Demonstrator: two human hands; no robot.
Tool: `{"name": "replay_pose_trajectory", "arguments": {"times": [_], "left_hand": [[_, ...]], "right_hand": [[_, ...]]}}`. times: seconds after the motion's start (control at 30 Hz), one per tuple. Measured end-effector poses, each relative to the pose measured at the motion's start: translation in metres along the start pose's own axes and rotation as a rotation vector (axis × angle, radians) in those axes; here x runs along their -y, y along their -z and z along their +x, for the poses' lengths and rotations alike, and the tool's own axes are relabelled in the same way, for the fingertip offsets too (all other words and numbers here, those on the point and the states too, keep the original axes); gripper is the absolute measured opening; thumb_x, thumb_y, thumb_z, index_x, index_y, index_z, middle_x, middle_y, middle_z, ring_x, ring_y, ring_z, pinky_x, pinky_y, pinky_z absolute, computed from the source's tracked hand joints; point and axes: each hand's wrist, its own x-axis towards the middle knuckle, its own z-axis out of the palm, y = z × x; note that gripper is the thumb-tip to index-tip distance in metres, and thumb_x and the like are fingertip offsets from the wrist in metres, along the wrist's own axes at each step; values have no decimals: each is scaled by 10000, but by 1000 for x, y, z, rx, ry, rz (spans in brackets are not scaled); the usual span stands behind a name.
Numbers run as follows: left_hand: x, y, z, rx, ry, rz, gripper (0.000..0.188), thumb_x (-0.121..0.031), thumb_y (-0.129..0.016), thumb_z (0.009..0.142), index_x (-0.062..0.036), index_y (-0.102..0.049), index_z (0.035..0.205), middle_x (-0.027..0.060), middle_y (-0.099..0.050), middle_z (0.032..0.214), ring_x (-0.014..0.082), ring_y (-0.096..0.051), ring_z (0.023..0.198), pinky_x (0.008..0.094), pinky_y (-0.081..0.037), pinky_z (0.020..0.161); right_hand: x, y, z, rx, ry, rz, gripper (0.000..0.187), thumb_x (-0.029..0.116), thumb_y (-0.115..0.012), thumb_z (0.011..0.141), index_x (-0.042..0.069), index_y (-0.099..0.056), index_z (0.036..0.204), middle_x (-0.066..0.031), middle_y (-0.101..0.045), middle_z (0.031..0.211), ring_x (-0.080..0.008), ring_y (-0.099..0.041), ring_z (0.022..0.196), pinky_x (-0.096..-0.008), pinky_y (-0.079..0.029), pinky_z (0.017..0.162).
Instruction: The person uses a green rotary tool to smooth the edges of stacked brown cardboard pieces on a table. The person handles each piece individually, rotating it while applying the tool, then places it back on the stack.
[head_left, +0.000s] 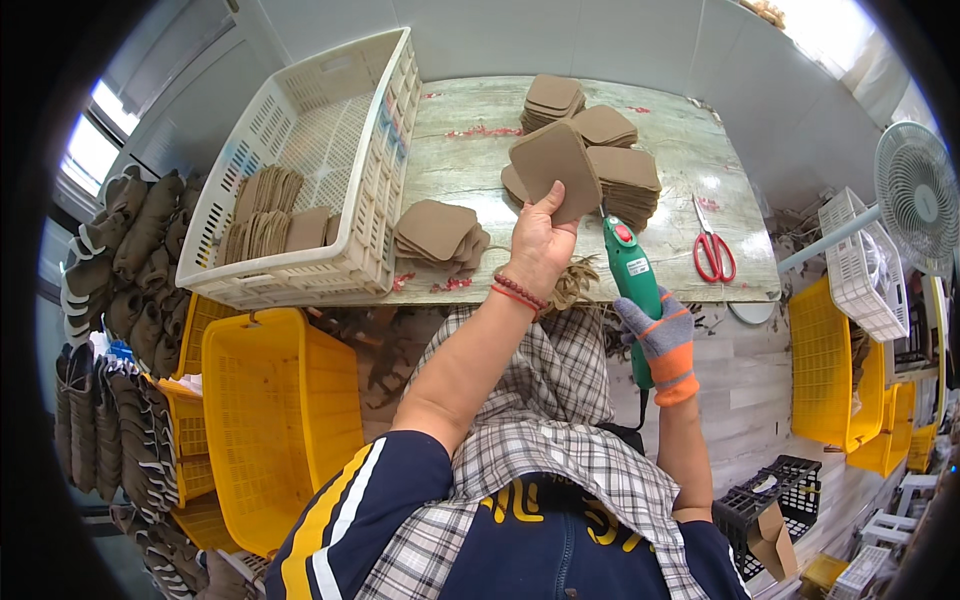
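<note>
Brown pad (556, 165): thin, light, semi-stiff sheet with rounded corners; pinched at its lower edge by bare left hand (540, 240), raised above worktop (450, 150). Gloved right hand (662, 335) grips green tool (632, 270).

The left hand (540, 235) is bare and lifted up, with the arm stretched out in front. Its fingers and thumb are pinched shut on something flat. A red band sits on the wrist. The right hand (660, 335) wears a grey and orange glove. It is curled tight, with the arm bent close.
</note>
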Motion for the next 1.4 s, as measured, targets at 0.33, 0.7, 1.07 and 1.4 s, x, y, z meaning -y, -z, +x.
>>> {"name": "replay_pose_trajectory", "arguments": {"times": [0.33, 0.7, 1.07, 1.4], "left_hand": [[8, 8, -10, 32, 40, 97, 348, 25, -555, 879, -19, -440, 1205, 131, -541, 1189, 275, -546, 1103, 417, -472, 974], [18, 17, -31, 44, 147, 269, 306, -3, -545, 893, -6, -462, 1187, 127, -561, 1176, 248, -569, 1078, 403, -491, 950], [0, 31, -35, 154, 184, 501, 239, 34, -581, 855, -14, -569, 1088, 99, -648, 1031, 201, -643, 903, 343, -555, 800], [-68, 20, -11, 369, 216, 1123, 370, 51, -612, 803, 1, -578, 1167, 61, -654, 1051, 127, -620, 907, 276, -504, 827]], "right_hand": [[4, 4, 3, 18, -33, 47, 340, 219, -763, 767, 2, -612, 981, -8, -606, 655, -58, -522, 509, -215, -419, 467], [12, 8, 7, -4, -57, 112, 267, 187, -733, 788, 27, -589, 946, -5, -555, 648, -72, -507, 518, -210, -406, 473], [25, 26, 5, 43, -68, 191, 301, 143, -739, 782, -8, -589, 994, -5, -564, 647, -63, -494, 510, -216, -400, 460], [9, 50, -5, 161, -65, -91, 431, 249, -793, 729, -24, -605, 1005, -20, -605, 686, -68, -529, 539, -228, -436, 482]]}}
